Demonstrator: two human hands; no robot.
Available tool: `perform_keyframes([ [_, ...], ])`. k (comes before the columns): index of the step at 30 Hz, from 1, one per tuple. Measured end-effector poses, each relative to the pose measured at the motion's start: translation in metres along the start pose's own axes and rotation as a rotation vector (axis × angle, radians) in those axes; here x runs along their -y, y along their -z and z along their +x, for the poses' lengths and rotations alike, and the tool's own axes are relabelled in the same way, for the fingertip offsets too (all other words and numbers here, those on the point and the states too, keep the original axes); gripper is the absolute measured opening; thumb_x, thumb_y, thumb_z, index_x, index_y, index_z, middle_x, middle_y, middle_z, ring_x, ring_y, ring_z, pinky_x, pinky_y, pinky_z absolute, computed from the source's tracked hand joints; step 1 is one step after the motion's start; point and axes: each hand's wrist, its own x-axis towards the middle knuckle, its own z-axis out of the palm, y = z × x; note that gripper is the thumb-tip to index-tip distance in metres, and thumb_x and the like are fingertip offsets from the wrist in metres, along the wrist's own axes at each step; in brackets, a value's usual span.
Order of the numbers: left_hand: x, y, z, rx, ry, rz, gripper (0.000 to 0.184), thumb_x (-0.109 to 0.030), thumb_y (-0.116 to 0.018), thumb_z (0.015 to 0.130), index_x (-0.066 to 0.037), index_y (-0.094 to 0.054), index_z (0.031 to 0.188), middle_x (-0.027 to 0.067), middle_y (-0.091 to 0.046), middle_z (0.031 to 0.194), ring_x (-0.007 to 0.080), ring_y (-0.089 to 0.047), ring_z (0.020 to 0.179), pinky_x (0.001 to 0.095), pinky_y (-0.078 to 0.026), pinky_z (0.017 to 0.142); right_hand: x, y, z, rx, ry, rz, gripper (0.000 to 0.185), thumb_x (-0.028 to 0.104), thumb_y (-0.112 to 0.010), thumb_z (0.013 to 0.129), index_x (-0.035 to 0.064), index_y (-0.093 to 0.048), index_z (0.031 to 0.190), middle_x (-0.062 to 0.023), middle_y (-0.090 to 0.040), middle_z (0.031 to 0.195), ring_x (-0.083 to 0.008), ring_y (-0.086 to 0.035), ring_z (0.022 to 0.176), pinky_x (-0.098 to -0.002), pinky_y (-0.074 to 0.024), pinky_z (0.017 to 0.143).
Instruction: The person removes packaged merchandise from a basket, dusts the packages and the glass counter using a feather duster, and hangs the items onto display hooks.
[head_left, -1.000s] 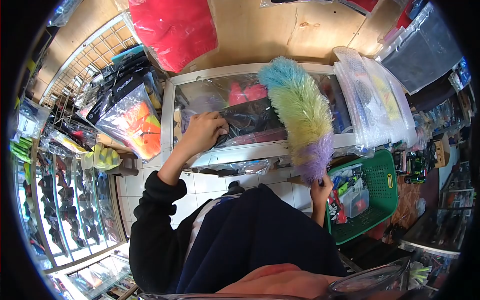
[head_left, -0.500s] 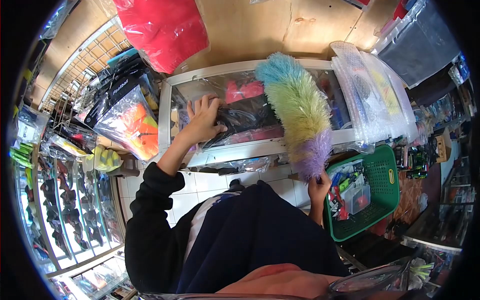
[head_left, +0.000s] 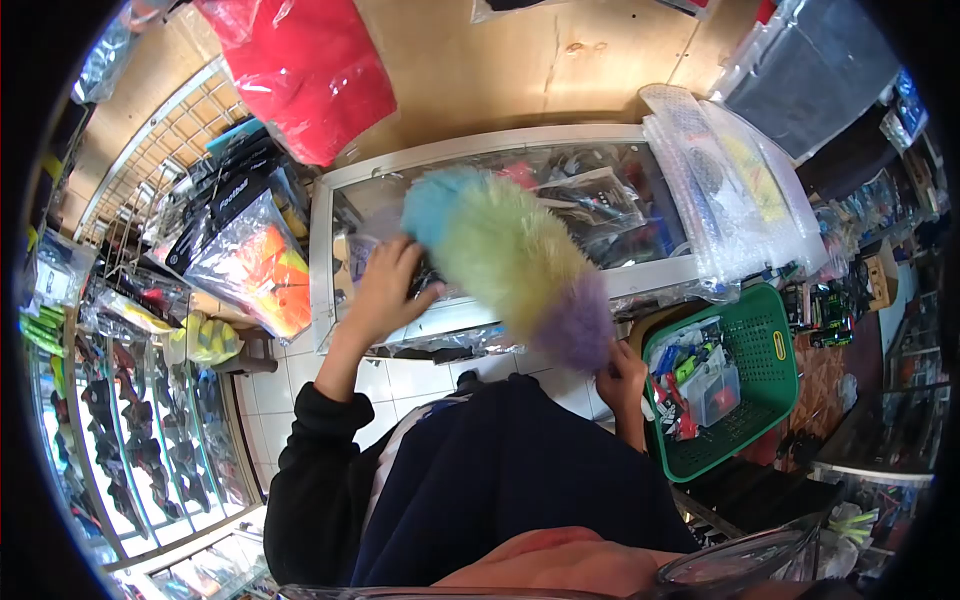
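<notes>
A fluffy feather duster (head_left: 500, 250) in blue, yellow-green and purple slants over the glass-topped display case (head_left: 480, 312). Its purple end is by my right hand (head_left: 625, 380), whose fingers are wrapped round the handle; the handle itself is mostly hidden. My left hand (head_left: 385, 290) is over the left part of the case with fingers apart, close to the duster's blue tip. Whether it touches the glass or the tip I cannot tell. Packaged goods, one of them a plastic-wrapped dark item (head_left: 600, 195), show at the case, partly covered by the duster.
A green basket (head_left: 775, 375) with small packaged items stands at the right. Bubble-wrap sheets (head_left: 690, 180) lie across the case's right end. Bagged football goods (head_left: 265, 260) hang at the left, a red plastic-wrapped item (head_left: 310, 75) behind them. Glass shelves (head_left: 150, 430) stand at lower left.
The duster's blue end has swung left and toward me, now beside my left hand. My left hand has shifted slightly left and nearer. A dark package under it no longer shows there.
</notes>
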Motion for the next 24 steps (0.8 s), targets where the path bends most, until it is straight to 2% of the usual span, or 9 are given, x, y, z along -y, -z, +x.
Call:
perform_keyframes([
  [1, -0.005, -0.004, 0.0, -0.002, -0.014, -0.002, 0.059, -0.035, -0.068, 0.079, -0.004, -0.049, 0.126, 0.0168, -0.045, 0.135, 0.0374, -0.042, 0.124, 0.0495, -0.029, 0.105, -0.008, 0.003, -0.001, -0.057, 0.097, -0.089, 0.032, -0.001, -0.06, 0.066, 0.0, -0.066, 0.097, -0.0166, -0.057, 0.072, -0.0314, -0.058, 0.056, -0.035, -0.0465, 0.054],
  [2, -0.015, -0.006, 0.002, 0.036, -0.072, 0.121, 0.068, -0.04, -0.068, 0.078, -0.004, -0.044, 0.131, 0.0176, -0.04, 0.139, 0.038, -0.037, 0.128, 0.0516, -0.027, 0.107, -0.003, 0.01, 0.004, -0.079, -0.098, -0.004, 0.031, -0.004, -0.057, 0.067, 0.0005, -0.066, 0.097, -0.0171, -0.06, 0.076, -0.0324, -0.058, 0.059, -0.0356, -0.0473, 0.055],
  [4, -0.021, -0.01, 0.01, 0.118, -0.114, 0.23, 0.084, -0.054, -0.064, 0.077, -0.005, -0.037, 0.139, 0.0187, -0.032, 0.146, 0.0382, -0.027, 0.136, 0.0597, -0.022, 0.107, -0.007, 0.008, 0.015, -0.176, -0.071, -0.015, 0.031, -0.005, -0.056, 0.068, 0.0009, -0.066, 0.097, -0.0168, -0.06, 0.075, -0.0317, -0.058, 0.059, -0.0357, -0.0472, 0.055],
  [7, -0.019, -0.027, 0.024, 0.065, -0.172, 0.257, 0.085, -0.054, -0.065, 0.076, -0.005, -0.036, 0.14, 0.0203, -0.033, 0.144, 0.0401, -0.031, 0.133, 0.0606, -0.024, 0.105, 0.006, 0.013, 0.014, -0.213, -0.108, 0.006, 0.031, -0.006, -0.054, 0.07, 0.0018, -0.066, 0.097, -0.0162, -0.059, 0.075, -0.0321, -0.059, 0.061, -0.0366, -0.0474, 0.055],
  [9, -0.02, -0.04, 0.038, 0.107, -0.161, 0.319, 0.087, -0.054, -0.066, 0.075, -0.005, -0.035, 0.14, 0.0207, -0.034, 0.143, 0.0406, -0.032, 0.131, 0.0601, -0.025, 0.105, 0.008, 0.018, 0.004, 0.054, -0.022, -0.119, 0.032, -0.006, -0.054, 0.069, 0.0015, -0.066, 0.098, -0.0165, -0.06, 0.077, -0.0343, -0.061, 0.064, -0.0371, -0.0479, 0.056],
  [14, -0.036, -0.047, 0.064, 0.038, -0.149, 0.271, 0.088, -0.052, -0.066, 0.073, -0.006, -0.034, 0.141, 0.0207, -0.04, 0.136, 0.0403, -0.039, 0.123, 0.0531, -0.028, 0.104, -0.024, 0.031, 0.019, -0.313, -0.074, -0.051, 0.03, -0.004, -0.058, 0.066, 0.0013, -0.067, 0.094, -0.0156, -0.054, 0.067, -0.0345, -0.058, 0.061, -0.0398, -0.0471, 0.056],
  [17, -0.036, -0.049, 0.073, 0.022, -0.15, 0.256, 0.085, -0.052, -0.066, 0.072, -0.011, -0.037, 0.141, 0.0216, -0.042, 0.133, 0.0396, -0.042, 0.12, 0.0514, -0.032, 0.101, -0.026, 0.037, 0.01, -0.106, -0.066, -0.071, 0.03, -0.003, -0.059, 0.066, 0.0007, -0.067, 0.094, -0.0162, -0.055, 0.069, -0.0356, -0.059, 0.063, -0.0404, -0.0476, 0.057],
  [21, -0.041, -0.044, 0.08, 0.044, -0.092, 0.219, 0.08, -0.046, -0.071, 0.069, -0.021, -0.043, 0.139, 0.0191, -0.049, 0.125, 0.0363, -0.049, 0.111, 0.0497, -0.039, 0.09, -0.03, 0.054, 0.02, -0.117, 0.092, -0.197, 0.038, -0.003, -0.06, 0.065, 0.0057, -0.067, 0.102, -0.016, -0.057, 0.071, -0.0359, -0.059, 0.063, -0.0425, -0.0495, 0.057],
  [24, -0.051, -0.039, 0.072, -0.015, -0.074, 0.194, 0.075, -0.039, -0.071, 0.068, -0.025, -0.046, 0.136, 0.0185, -0.051, 0.12, 0.0359, -0.053, 0.104, 0.0484, -0.042, 0.086, -0.038, 0.066, 0.063, -0.191, 0.041, -0.372, 0.044, 0.005, -0.064, 0.069, 0.0126, -0.065, 0.113, -0.0165, -0.059, 0.078, -0.0373, -0.06, 0.063, -0.0438, -0.0516, 0.058],
])
